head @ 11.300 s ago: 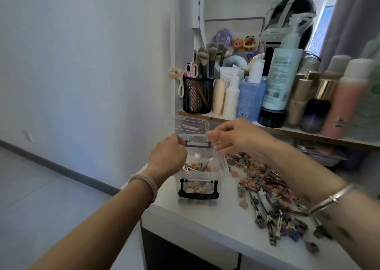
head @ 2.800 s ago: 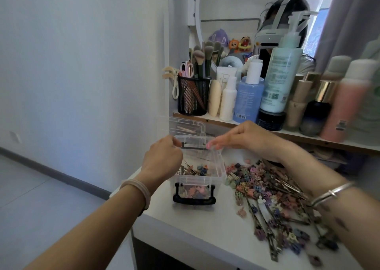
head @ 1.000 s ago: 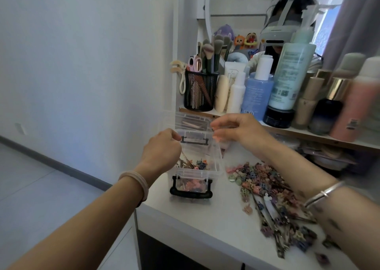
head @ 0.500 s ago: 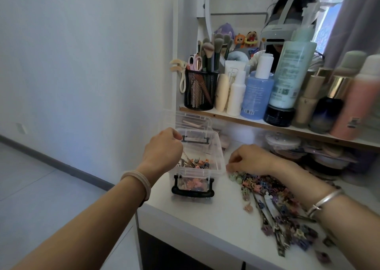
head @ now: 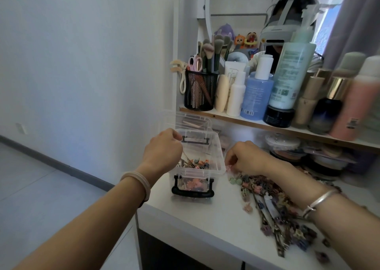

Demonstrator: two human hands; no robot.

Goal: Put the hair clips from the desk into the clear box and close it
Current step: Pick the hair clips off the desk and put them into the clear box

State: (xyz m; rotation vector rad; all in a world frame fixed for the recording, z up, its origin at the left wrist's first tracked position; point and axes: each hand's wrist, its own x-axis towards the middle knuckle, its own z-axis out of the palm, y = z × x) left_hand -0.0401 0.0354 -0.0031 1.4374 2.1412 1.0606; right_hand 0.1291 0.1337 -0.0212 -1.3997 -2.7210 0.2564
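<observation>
Bottle labels on shelf blurred, unreadable. Your left hand (head: 162, 148) curled on clear box (head: 198, 167) left rim, hiding its grip. Right hand (head: 244, 156) beside box pinches pink hair clip; hair clips (head: 273, 206) heaped on bench (head: 205, 214) right of box.

One camera sat on the person's head. It looked forward and down, close to the white desk (head: 205, 214), with the shelf of bottles (head: 257, 121) just behind and the floor at the left.
</observation>
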